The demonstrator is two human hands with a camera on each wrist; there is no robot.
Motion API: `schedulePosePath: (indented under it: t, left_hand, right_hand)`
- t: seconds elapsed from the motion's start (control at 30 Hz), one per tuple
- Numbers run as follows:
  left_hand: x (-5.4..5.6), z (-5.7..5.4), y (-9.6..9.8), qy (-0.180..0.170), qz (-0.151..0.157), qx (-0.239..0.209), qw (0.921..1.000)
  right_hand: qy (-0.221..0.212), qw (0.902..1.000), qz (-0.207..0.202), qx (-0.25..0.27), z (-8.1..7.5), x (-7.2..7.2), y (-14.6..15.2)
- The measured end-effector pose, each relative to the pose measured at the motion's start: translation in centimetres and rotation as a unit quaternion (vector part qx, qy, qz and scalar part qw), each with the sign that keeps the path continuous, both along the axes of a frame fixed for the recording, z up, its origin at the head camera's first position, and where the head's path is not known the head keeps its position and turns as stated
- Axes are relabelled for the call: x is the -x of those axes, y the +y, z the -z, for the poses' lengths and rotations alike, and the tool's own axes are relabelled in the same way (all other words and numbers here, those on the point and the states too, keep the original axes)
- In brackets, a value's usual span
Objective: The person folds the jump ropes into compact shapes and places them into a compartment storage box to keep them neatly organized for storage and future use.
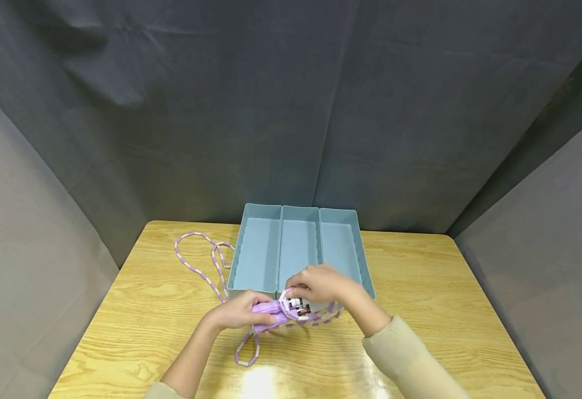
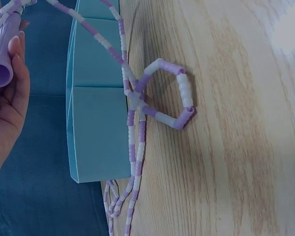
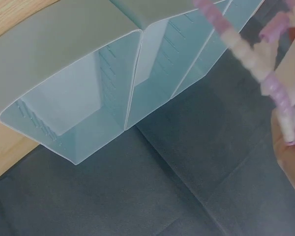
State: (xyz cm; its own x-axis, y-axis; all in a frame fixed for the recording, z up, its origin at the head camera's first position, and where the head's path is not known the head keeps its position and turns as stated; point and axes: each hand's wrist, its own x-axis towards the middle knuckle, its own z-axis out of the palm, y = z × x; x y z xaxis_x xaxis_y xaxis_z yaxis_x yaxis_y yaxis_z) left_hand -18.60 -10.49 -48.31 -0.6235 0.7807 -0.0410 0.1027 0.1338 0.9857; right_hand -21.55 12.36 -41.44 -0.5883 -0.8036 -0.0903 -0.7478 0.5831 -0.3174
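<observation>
A jump rope with purple and white beads trails over the table, and its two purple handles (image 2: 7, 51) lie side by side in my left hand (image 1: 236, 312). The thumb of that hand crosses the handles (image 1: 267, 308). My right hand (image 1: 324, 284) pinches the beaded cord at the far end of the handles, where small black-and-white pieces (image 1: 297, 303) show. In the right wrist view a beaded strand (image 3: 241, 49) runs past the right hand (image 3: 289, 162), blurred. One small bead loop (image 2: 185, 91) hangs below the left hand; a longer beaded loop (image 1: 202, 274) lies left.
A blue-grey bin set (image 1: 339, 244) with three long compartments stands at the table's back edge, just beyond my hands. The wooden table (image 1: 420, 310) spreads to both sides. Dark curtain (image 1: 221, 111) hangs behind, with grey panels at left and right.
</observation>
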Motion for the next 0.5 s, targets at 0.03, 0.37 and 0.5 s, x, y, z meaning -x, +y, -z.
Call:
schedulePosePath:
  t: [0.03, 0.37, 0.5]
  left_hand:
    - [0.02, 0.01, -0.03, -0.001, 0.001, -0.002, 1.0]
    - [0.07, 0.21, -0.26, -0.023, 0.007, -0.02, 0.9995]
    - [0.05, 0.16, -0.28, -0.039, 0.002, -0.022, 0.999]
  right_hand:
    - [-0.007, 1.0, 0.002, -0.002, 0.0, 0.02, 0.01]
    - [-0.047, 0.9983, 0.027, -0.024, 0.19, 0.02, 0.19]
    - [-0.05, 0.998, 0.032, -0.024, 0.24, -0.06, 0.23]
